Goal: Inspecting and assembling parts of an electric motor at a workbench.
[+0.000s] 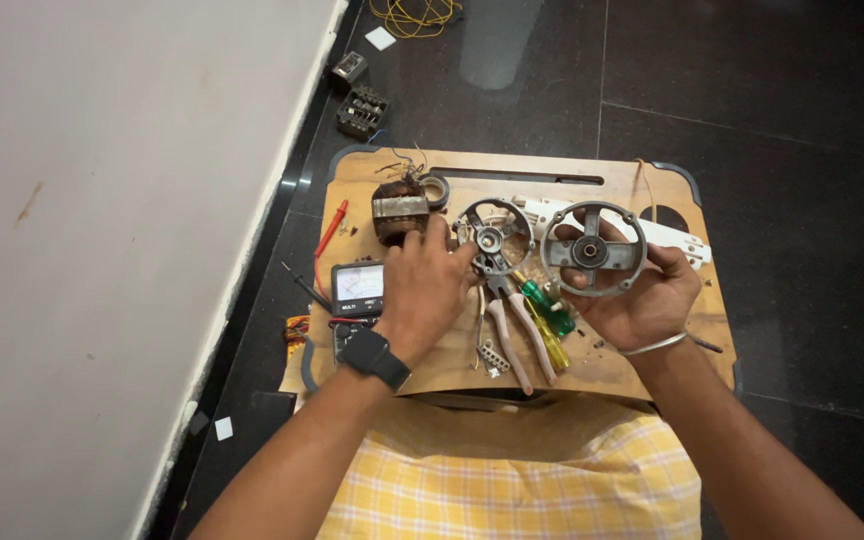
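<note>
Yellow checked shirt (512, 480) fills the near edge, with two bare forearms reaching away from it over a wooden board (652, 180) on the dark floor. On the left wrist sits one black watch (374, 356); on the right, one thin metal bangle (655, 346). Left hand (422, 290) lies palm down on the board, fingers loosely together, its fingertips touching one grey spoked metal end cap (493, 238) that lies flat there. Right hand (632, 295) holds a second, similar end cap (593, 251) lifted and tilted toward the camera, gripped at the rim between thumb and curled fingers. Between the hands lie one pair of pliers (512, 330) with pale handles and two screwdrivers (549, 315), one green, one yellow. Left of the left hand sits one meter (357, 287) with one red probe (331, 228) beyond it. Far of that hand stands one wound motor core (398, 210), just beside a tape roll (436, 190).
</note>
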